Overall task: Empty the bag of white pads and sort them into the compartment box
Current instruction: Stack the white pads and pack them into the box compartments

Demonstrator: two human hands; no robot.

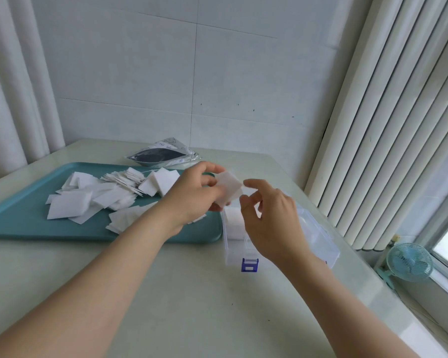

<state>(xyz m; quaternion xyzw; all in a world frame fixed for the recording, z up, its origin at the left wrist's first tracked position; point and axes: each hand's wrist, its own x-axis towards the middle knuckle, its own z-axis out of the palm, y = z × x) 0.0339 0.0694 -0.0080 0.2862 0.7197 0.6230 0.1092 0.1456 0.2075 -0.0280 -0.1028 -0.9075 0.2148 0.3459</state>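
Note:
Several white pads (93,200) lie scattered in a heap on a teal tray (18,223) at the left. My left hand (192,195) holds a small stack of pads (229,188) above the tray's right end. My right hand (272,223) hovers just right of that stack with fingers loosely curled, its fingertips close to the stack's edge. Below the hands stands a clear compartment box (318,241) with a blue latch (249,264); white pads (234,224) fill its far-left compartment. The opened bag (163,155) lies behind the tray.
A pale table (179,293) carries everything. Its right edge runs along vertical blinds (388,125) and a window sill with a small blue fan (410,262). A tiled wall and curtains stand behind.

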